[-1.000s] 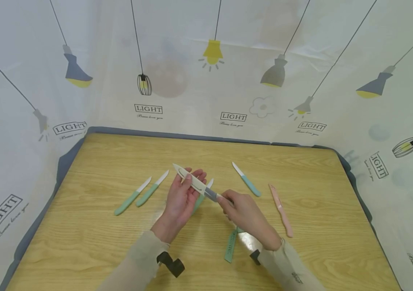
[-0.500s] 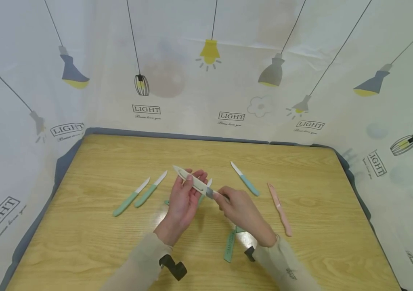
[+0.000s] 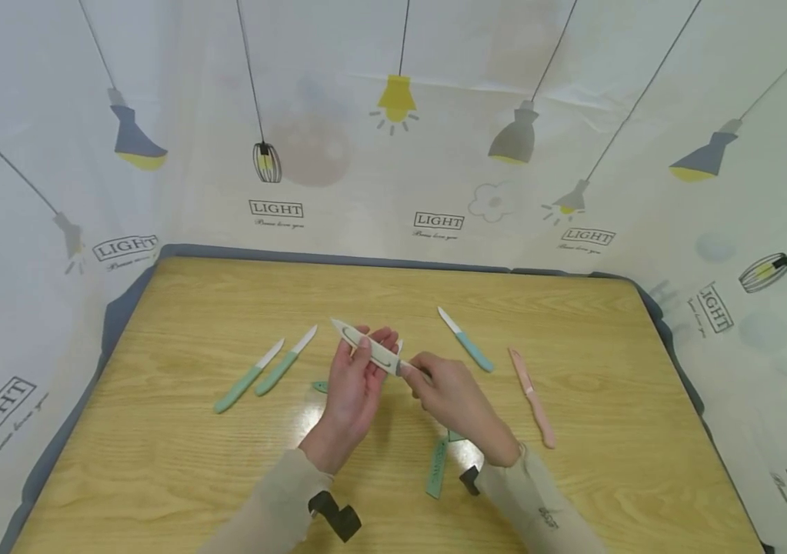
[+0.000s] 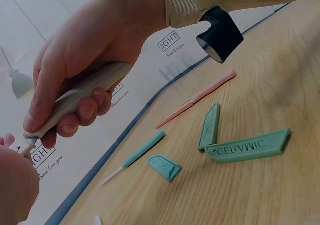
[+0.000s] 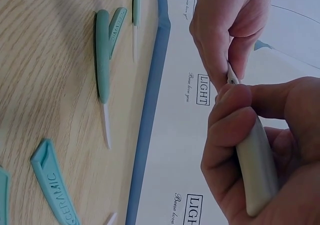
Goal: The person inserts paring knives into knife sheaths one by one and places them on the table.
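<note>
Over the middle of the table, my left hand (image 3: 348, 396) holds a cream knife sheath (image 3: 381, 355) across its fingers, thumb pressed on top. The sheath's pointed end faces away to the left. My right hand (image 3: 458, 396) grips the pale grey handle (image 4: 85, 92) of a knife, its fingers curled round it, as the right wrist view shows too. The blade is inside the sheath except for a short grey stretch (image 3: 400, 368) by the handle. Behind my left fingers the white tip of another knife (image 3: 400, 345) peeks out.
Two green-handled knives (image 3: 249, 377) lie at left on the wooden table (image 3: 178, 462). Right of my hands are a blue-handled knife (image 3: 465, 341) and a pink knife (image 3: 533, 400). Green sheaths (image 4: 250, 147) marked CERAMIC and a teal sheath (image 5: 54, 185) lie nearby.
My right hand has moved left toward the sheath, and the knife blade has slid deeper into it, so less of it shows. The left hand keeps its hold on the sheath.
</note>
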`<action>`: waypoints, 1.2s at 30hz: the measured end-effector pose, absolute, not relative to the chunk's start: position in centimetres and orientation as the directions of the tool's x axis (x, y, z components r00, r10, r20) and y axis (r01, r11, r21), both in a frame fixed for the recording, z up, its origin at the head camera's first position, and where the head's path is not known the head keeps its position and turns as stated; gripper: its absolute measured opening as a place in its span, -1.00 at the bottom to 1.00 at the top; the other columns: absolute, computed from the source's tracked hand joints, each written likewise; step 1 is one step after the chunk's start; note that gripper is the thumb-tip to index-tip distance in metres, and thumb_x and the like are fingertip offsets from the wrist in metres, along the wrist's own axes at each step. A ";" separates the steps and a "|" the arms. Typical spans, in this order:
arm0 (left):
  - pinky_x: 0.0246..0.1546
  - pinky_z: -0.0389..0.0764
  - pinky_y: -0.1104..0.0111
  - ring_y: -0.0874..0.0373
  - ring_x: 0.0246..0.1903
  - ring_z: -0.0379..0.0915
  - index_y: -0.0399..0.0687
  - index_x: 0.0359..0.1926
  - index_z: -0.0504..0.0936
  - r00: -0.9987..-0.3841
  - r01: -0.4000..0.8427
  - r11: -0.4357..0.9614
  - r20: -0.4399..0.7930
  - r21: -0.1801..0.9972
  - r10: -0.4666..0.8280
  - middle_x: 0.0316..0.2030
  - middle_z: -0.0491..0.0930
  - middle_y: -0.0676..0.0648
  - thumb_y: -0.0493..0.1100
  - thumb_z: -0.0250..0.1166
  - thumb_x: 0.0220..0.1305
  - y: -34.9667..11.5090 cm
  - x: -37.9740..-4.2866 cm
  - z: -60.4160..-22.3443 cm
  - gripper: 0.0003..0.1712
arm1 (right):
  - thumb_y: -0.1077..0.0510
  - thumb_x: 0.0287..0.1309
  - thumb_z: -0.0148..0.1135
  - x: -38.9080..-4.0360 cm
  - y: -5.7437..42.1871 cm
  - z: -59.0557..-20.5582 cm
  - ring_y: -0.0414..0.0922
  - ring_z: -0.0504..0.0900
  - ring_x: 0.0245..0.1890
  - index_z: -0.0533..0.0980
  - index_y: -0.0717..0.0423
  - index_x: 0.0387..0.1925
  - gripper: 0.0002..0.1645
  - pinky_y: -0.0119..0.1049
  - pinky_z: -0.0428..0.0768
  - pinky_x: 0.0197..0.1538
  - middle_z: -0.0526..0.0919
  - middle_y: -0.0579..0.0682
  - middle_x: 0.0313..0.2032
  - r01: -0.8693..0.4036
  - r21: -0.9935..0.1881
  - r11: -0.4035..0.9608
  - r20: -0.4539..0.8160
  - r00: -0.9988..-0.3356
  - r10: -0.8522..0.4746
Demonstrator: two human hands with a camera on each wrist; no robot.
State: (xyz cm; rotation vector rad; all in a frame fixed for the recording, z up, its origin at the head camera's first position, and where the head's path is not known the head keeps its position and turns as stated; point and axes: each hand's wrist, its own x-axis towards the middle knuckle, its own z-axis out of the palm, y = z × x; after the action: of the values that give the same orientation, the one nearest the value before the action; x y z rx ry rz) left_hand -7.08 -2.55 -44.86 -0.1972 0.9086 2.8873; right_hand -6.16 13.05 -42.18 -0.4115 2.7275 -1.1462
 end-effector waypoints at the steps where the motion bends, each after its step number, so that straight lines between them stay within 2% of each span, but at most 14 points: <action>1: 0.24 0.41 0.24 -0.20 0.29 0.22 -0.24 0.19 0.11 -0.986 -0.140 -0.815 -0.157 0.562 0.061 0.21 0.30 -0.37 -0.24 -0.17 0.54 -2.5 -7.1 -44.9 -0.71 | -0.08 0.39 0.03 -6.2 13.0 -42.1 -0.26 0.47 -0.68 0.56 0.04 -0.29 -0.68 -0.40 0.44 -0.68 0.54 -0.16 -0.59 -0.189 -0.720 0.668 -0.037 -0.950 -0.309; 5: 0.24 0.41 0.25 -0.11 0.22 0.34 -0.23 0.18 0.12 -0.986 -0.141 -0.807 -0.158 0.573 0.061 0.19 0.32 -0.35 -0.24 -0.17 0.54 -2.4 -7.0 -45.0 -0.72 | -0.08 0.39 0.04 -6.2 12.9 -42.1 -0.26 0.48 -0.67 0.57 0.07 -0.29 -0.66 -0.39 0.45 -0.67 0.55 -0.14 -0.59 -0.185 -0.721 0.668 -0.040 -0.951 -0.307; 10: 0.23 0.42 0.25 -0.13 0.23 0.32 -0.19 0.14 0.16 -0.983 -0.157 -0.797 -0.166 0.583 0.073 0.16 0.37 -0.33 -0.23 -0.16 0.54 -2.1 -7.0 -45.2 -0.75 | -0.07 0.40 0.03 -6.0 13.2 -42.5 -0.28 0.49 -0.68 0.58 0.12 -0.27 -0.63 -0.39 0.46 -0.67 0.56 -0.14 -0.59 -0.203 -0.721 0.662 -0.018 -0.950 -0.311; 13: 0.22 0.43 0.25 -0.13 0.22 0.35 -0.24 0.19 0.16 -0.979 -0.176 -0.778 -0.190 0.603 0.074 0.16 0.40 -0.33 -0.24 -0.13 0.53 -2.2 -6.9 -45.3 -0.70 | -0.06 0.40 0.02 -5.7 13.4 -42.9 -0.30 0.47 -0.70 0.55 0.12 -0.20 -0.66 -0.42 0.44 -0.70 0.54 -0.15 -0.59 -0.212 -0.710 0.672 -0.010 -0.951 -0.310; 17: 0.20 0.44 0.25 -0.10 0.18 0.41 -0.29 0.26 0.15 -0.969 -0.206 -0.745 -0.240 0.635 0.064 0.21 0.39 -0.36 -0.27 -0.11 0.52 -2.2 -6.8 -45.7 -0.62 | -0.05 0.38 0.06 -5.4 13.9 -43.5 -0.31 0.38 -0.71 0.51 0.13 -0.13 -0.67 -0.46 0.36 -0.72 0.47 -0.18 -0.60 -0.235 -0.642 0.729 0.006 -0.953 -0.303; 20: 0.18 0.46 0.26 -0.10 0.18 0.40 -0.32 0.30 0.14 -0.965 -0.224 -0.729 -0.254 0.647 0.071 0.25 0.36 -0.37 -0.28 -0.07 0.51 -2.1 -6.6 -46.0 -0.58 | -0.05 0.35 0.11 -5.3 14.4 -44.0 -0.30 0.35 -0.67 0.53 0.12 -0.15 -0.69 -0.45 0.35 -0.68 0.47 -0.19 -0.58 -0.255 -0.591 0.765 0.018 -0.953 -0.303; 23: 0.15 0.49 0.29 -0.10 0.19 0.39 -0.34 0.34 0.15 -0.963 -0.248 -0.702 -0.252 0.667 0.100 0.26 0.35 -0.35 -0.26 -0.02 0.49 -1.9 -6.5 -46.1 -0.51 | -0.05 0.35 0.11 -5.2 15.2 -44.3 -0.30 0.38 -0.65 0.54 0.10 -0.13 -0.70 -0.45 0.40 -0.66 0.53 -0.17 -0.52 -0.243 -0.601 0.762 0.002 -0.953 -0.302; 28: 0.16 0.48 0.25 -0.10 0.19 0.40 -0.33 0.38 0.18 -0.952 -0.303 -0.625 -0.260 0.719 0.163 0.25 0.36 -0.34 -0.26 0.04 0.46 -2.2 -6.5 -46.1 -0.46 | -0.02 0.40 0.04 -4.8 17.4 -44.5 -0.25 0.38 -0.68 0.50 0.13 -0.03 -0.67 -0.41 0.41 -0.68 0.59 -0.03 -0.46 -0.194 -0.684 0.703 -0.022 -0.958 -0.286; 30: 0.20 0.44 0.22 -0.11 0.20 0.38 -0.34 0.37 0.17 -0.949 -0.313 -0.604 -0.263 0.733 0.174 0.27 0.33 -0.37 -0.29 0.04 0.45 -2.6 -6.5 -46.0 -0.46 | -0.01 0.40 0.04 -4.6 18.6 -44.5 -0.21 0.42 -0.64 0.48 0.18 0.03 -0.62 -0.36 0.48 -0.65 0.61 -0.01 -0.41 -0.174 -0.711 0.681 -0.023 -0.963 -0.270; 31: 0.22 0.41 0.20 -0.12 0.21 0.36 -0.36 0.37 0.14 -0.949 -0.315 -0.599 -0.264 0.737 0.174 0.27 0.31 -0.38 -0.30 0.03 0.44 -2.9 -6.5 -46.0 -0.45 | -0.02 0.39 0.05 -4.5 19.3 -44.5 -0.14 0.52 -0.51 0.48 0.20 0.04 -0.60 -0.30 0.57 -0.56 0.64 -0.02 -0.37 -0.171 -0.707 0.687 -0.014 -0.967 -0.254; 32: 0.23 0.40 0.20 -0.12 0.21 0.36 -0.36 0.36 0.14 -0.948 -0.317 -0.595 -0.270 0.738 0.170 0.28 0.31 -0.38 -0.30 0.04 0.44 -3.3 -6.5 -46.0 -0.45 | -0.03 0.38 0.07 -4.4 20.0 -44.5 -0.12 0.55 -0.45 0.48 0.21 0.05 -0.58 -0.28 0.60 -0.51 0.65 -0.01 -0.33 -0.159 -0.706 0.690 -0.009 -0.972 -0.234; 34: 0.25 0.37 0.18 -0.15 0.24 0.32 -0.40 0.36 0.11 -0.951 -0.307 -0.590 -0.264 0.747 0.160 0.29 0.28 -0.39 -0.31 0.02 0.45 -4.1 -6.7 -46.1 -0.45 | -0.07 0.36 0.09 -4.2 21.4 -44.5 -0.08 0.54 -0.44 0.48 0.21 0.07 -0.54 -0.23 0.60 -0.51 0.65 -0.02 -0.27 -0.118 -0.709 0.695 -0.018 -0.983 -0.184; 36: 0.25 0.39 0.18 -0.16 0.23 0.32 -0.41 0.33 0.11 -0.955 -0.292 -0.584 -0.265 0.757 0.133 0.27 0.30 -0.38 -0.31 0.02 0.45 -5.1 -6.8 -46.2 -0.47 | -0.11 0.34 0.09 -4.0 23.0 -44.4 -0.09 0.52 -0.45 0.48 0.21 0.07 -0.50 -0.28 0.57 -0.54 0.65 0.02 -0.25 -0.078 -0.709 0.701 -0.029 -0.990 -0.139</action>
State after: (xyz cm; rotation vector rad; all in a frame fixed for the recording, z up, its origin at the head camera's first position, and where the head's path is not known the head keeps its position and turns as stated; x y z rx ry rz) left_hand -6.76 -5.09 -46.25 -0.2637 1.2853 2.5874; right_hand -4.00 23.03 -44.44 -0.1807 2.8232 -1.1708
